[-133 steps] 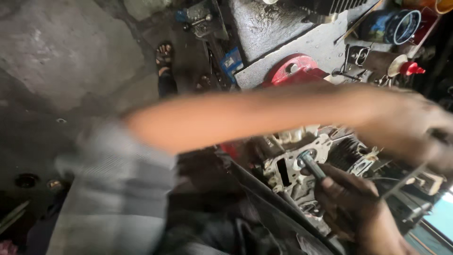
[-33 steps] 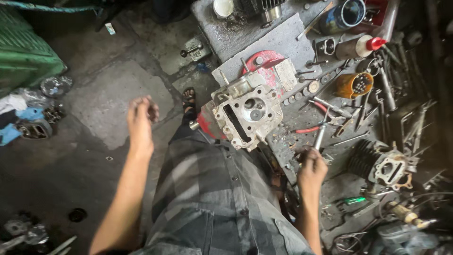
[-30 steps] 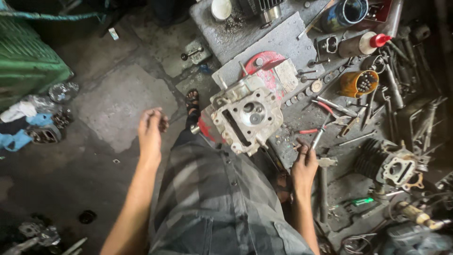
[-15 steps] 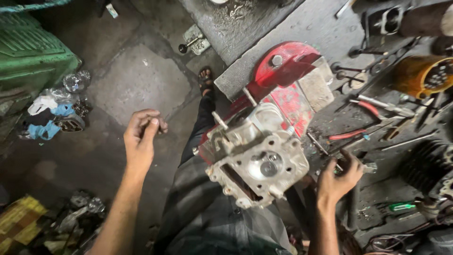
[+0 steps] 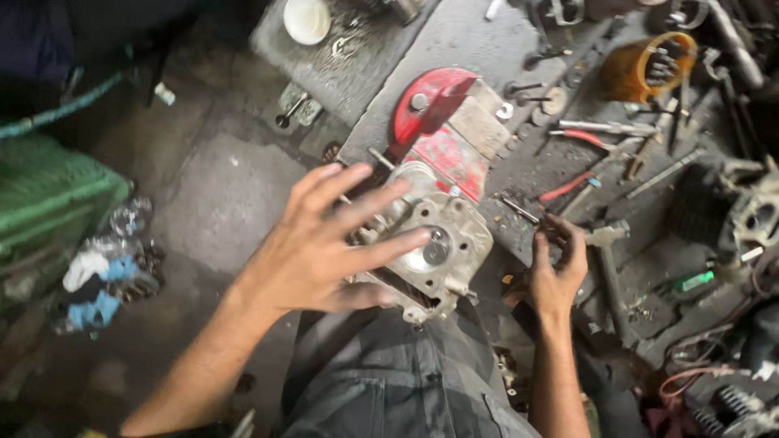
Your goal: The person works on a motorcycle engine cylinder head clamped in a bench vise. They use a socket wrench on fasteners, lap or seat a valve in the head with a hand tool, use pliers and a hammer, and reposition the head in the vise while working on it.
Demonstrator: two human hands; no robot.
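The engine cylinder head (image 5: 434, 243) is a pale grey cast-metal block with a round dished chamber, a dark valve at its centre, bolt holes near its corners and studs poking from its sides. It sits just in front of the person's lap, on the near edge of the grimy worktop (image 5: 454, 49), touching a red metal cover (image 5: 430, 109) behind it.

The left hand (image 5: 324, 243) is spread wide, fingers fanned over the left part of the cylinder head, holding nothing; blur hides whether it touches the metal. The right hand (image 5: 556, 272) lies on the worktop to the right, fingers curled narrow around something small and dark that I cannot make out, next to a grey hammer-like tool (image 5: 604, 259). Red-handled pliers (image 5: 568, 186) lie just beyond.

Half a second earlier the left hand hung loosely curled out over the floor, well apart from the cylinder head; now it has swung in over it. The right hand has stayed at about the same spot
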